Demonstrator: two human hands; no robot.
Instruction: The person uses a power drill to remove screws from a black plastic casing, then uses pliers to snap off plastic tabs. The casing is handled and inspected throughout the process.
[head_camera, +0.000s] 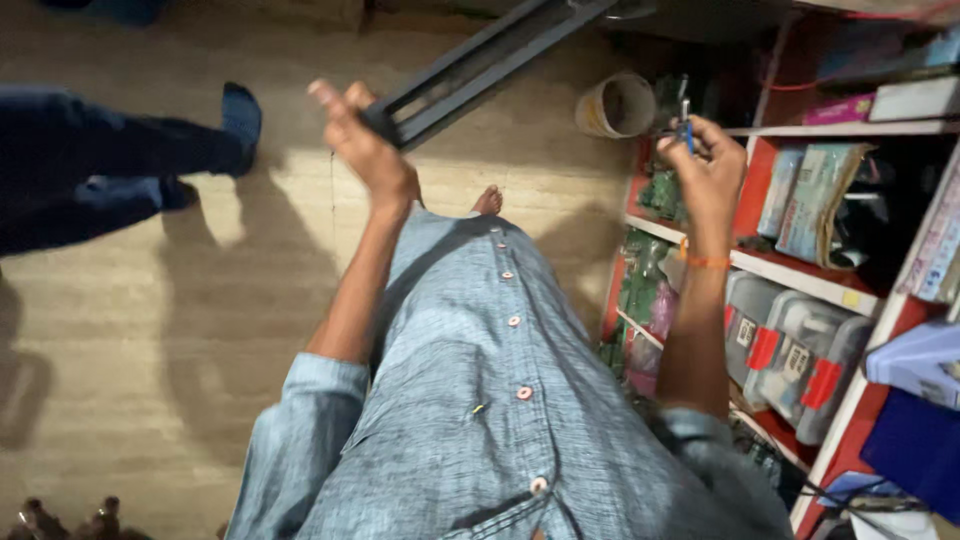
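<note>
Pale wood-grain floor underfoot, a red shelving unit (790, 270) close on my right, packed with clear plastic boxes with red latches (800, 365), packets and green circuit boards. Someone else's dark-trousered legs and blue-socked foot (240, 115) stand well off beyond my left hand.

My left hand (365, 145) is raised and closed around the near end of a long dark grey metal rail (480, 65); fingers wrap it, thumb up and pressed against its side. From that grip the rail runs up and away to the right, out past the top of view, so its far end is hidden. It looks like a channelled or twin-track bar, rigid, matt, straight-edged (likely heavy enough to want a firm hold).

My right hand (705, 165) is lifted beside the shelf's upper tier, fingertips pinched on a small blue-and-metal slender tool (686, 125), held upright. Too small and blurred to say what kind. An orange thread sits on that wrist.

Step in hand, as I judge it: I am steadying the rail with the left while the right carries the small tool, the two well apart. Bringing tool to rail would call for swinging the right hand across toward the left grip and keeping the rail from tipping.

A tan paper cup (615, 105) lies on its side on the floor between my two hands, beyond them.
</note>
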